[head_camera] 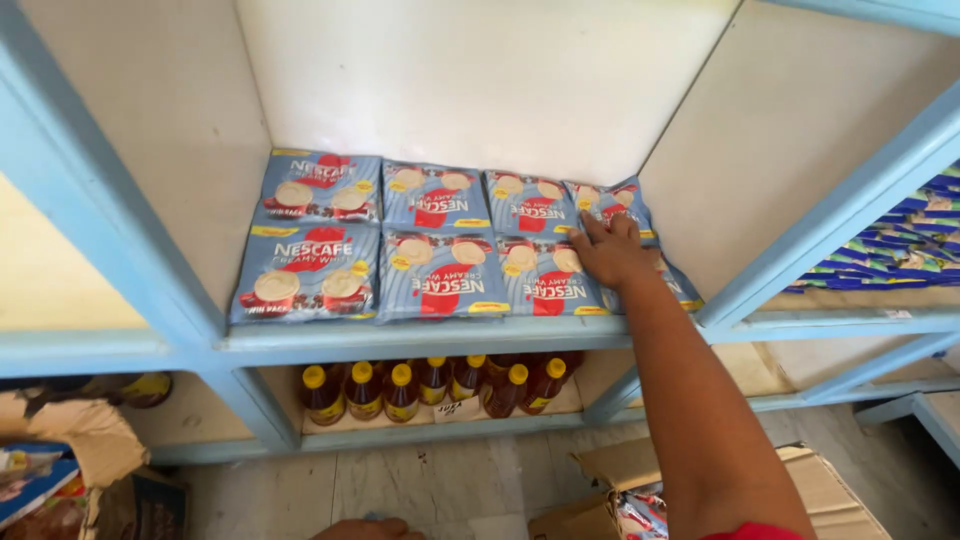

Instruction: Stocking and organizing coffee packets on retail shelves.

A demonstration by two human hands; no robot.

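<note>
— Right hand (608, 252) flat on the front-right coffee sachet pack (672, 282), palm down, fingers spread and reaching onto the back-right pack (612, 203). Pressing, not gripping; nothing closed in that grip.

— Left hand?

— Only a sliver of left hand (360, 528) at the bottom edge, low over the floor. Cannot tell whether open or holding anything.

— Where exactly on the shelf?

— Far right of the blue shelf (420, 335), last in two neat rows of blue packs, close by the right side wall. Below, a lower shelf with yellow-capped bottles (430, 388); an open cardboard box (600, 500) on the floor.

— Handling?

— Probably light and soft: thin glossy film, likely slippery, crinkling and sagging if lifted by a corner. Best taken along an edge seam, thumb under and fingers on top, or slid flat. Hardly fragile, though apt to shift its neighbours.
</note>
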